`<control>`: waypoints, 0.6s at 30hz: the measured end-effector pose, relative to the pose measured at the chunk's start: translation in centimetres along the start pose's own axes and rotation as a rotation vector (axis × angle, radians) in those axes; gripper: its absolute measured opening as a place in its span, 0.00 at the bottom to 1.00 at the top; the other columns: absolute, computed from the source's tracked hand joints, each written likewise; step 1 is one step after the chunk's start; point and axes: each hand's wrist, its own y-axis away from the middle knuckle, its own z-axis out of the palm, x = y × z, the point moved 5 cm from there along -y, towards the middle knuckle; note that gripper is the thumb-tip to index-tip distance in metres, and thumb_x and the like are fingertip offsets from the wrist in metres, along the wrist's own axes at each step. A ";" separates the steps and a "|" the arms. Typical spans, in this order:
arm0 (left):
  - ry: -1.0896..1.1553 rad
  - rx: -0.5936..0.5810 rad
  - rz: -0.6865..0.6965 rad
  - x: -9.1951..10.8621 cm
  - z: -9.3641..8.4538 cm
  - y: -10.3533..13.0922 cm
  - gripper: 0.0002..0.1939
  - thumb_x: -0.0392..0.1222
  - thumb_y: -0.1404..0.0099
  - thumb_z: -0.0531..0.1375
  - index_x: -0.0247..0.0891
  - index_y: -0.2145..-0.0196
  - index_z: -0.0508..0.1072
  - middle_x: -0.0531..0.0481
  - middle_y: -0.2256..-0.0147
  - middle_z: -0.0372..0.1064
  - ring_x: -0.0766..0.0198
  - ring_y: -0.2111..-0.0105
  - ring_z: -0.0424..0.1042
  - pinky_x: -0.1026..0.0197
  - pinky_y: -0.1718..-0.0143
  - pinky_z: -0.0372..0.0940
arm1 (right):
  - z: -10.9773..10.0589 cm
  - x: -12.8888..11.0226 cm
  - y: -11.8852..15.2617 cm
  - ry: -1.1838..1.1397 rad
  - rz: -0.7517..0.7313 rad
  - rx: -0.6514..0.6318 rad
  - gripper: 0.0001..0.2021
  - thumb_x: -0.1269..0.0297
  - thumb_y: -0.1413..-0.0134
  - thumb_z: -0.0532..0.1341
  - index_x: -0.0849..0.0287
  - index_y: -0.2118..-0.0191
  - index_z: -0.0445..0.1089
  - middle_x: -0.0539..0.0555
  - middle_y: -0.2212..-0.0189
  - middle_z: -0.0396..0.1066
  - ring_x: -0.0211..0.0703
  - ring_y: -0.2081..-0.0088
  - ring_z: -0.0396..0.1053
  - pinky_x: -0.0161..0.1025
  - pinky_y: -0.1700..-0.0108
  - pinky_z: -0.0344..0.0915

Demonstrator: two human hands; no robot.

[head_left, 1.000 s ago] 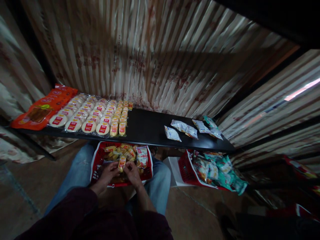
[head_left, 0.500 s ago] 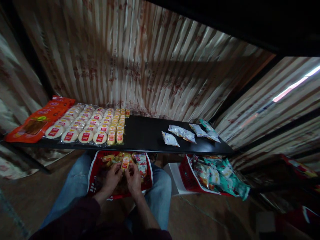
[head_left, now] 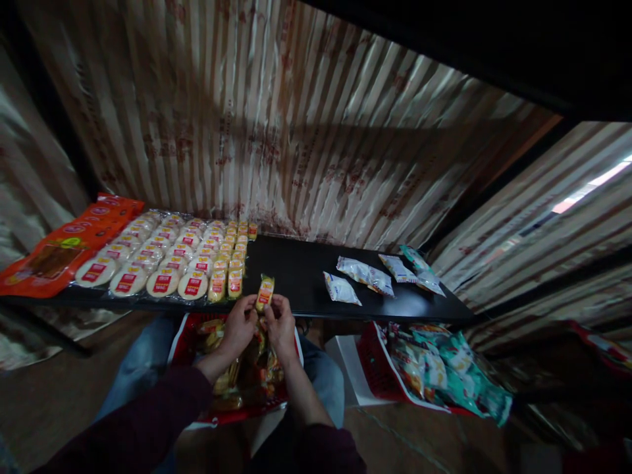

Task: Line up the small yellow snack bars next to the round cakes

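Note:
Between the fingertips of both hands is a small yellow snack packet [head_left: 265, 293] with a red and white label, held upright at the front edge of the black shelf [head_left: 291, 276]. My left hand [head_left: 240, 328] pinches its left side; my right hand [head_left: 280, 327] grips the right side. Below them, a red basket [head_left: 178, 342] between my knees contains several more yellow packets [head_left: 228, 378]. Just left of the held packet, rows of similar yellow packets [head_left: 236, 283] stand on the shelf beside rows of round, clear-wrapped white cakes [head_left: 162, 282].
A large orange bag [head_left: 69, 245] lies at the shelf's left end. White packets [head_left: 365, 275] and a teal packet [head_left: 415, 258] lie toward the right. A second red basket [head_left: 370, 359] with teal bags [head_left: 457, 368] stands below right, against a white box [head_left: 345, 368]. Striped sheeting [head_left: 276, 131] hangs behind.
Both hands have risen from over the basket to the shelf's front edge, bringing the yellow packet up. The view has shifted slightly.

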 end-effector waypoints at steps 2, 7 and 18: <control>-0.014 0.013 0.001 0.2 0.5 -1.1 0.17 0.30 0.46 0.56 0.38 0.58 0.71 0.44 0.56 0.70 0.57 0.55 0.69 0.55 0.48 0.60 | 0.3 0.2 -1.7 -0.010 0.001 0.001 0.11 0.62 0.48 0.57 0.58 0.58 0.64 0.55 0.63 0.73 0.42 0.64 0.70 0.38 0.59 0.65; -0.171 0.039 -0.014 0.4 1.9 -3.5 0.19 0.34 0.41 0.53 0.35 0.52 0.69 0.42 0.49 0.67 0.57 0.47 0.64 0.54 0.43 0.55 | 1.0 0.6 -5.4 0.050 0.016 0.013 0.10 0.65 0.51 0.58 0.57 0.60 0.65 0.53 0.65 0.74 0.42 0.64 0.72 0.38 0.59 0.66; -0.370 -0.003 -0.059 0.0 4.2 -7.7 0.23 0.38 0.35 0.46 0.26 0.46 0.64 0.35 0.39 0.54 0.59 0.38 0.51 0.57 0.37 0.44 | 2.8 2.8 -11.2 0.134 0.025 0.000 0.07 0.67 0.54 0.57 0.57 0.65 0.64 0.54 0.67 0.74 0.42 0.65 0.73 0.38 0.60 0.68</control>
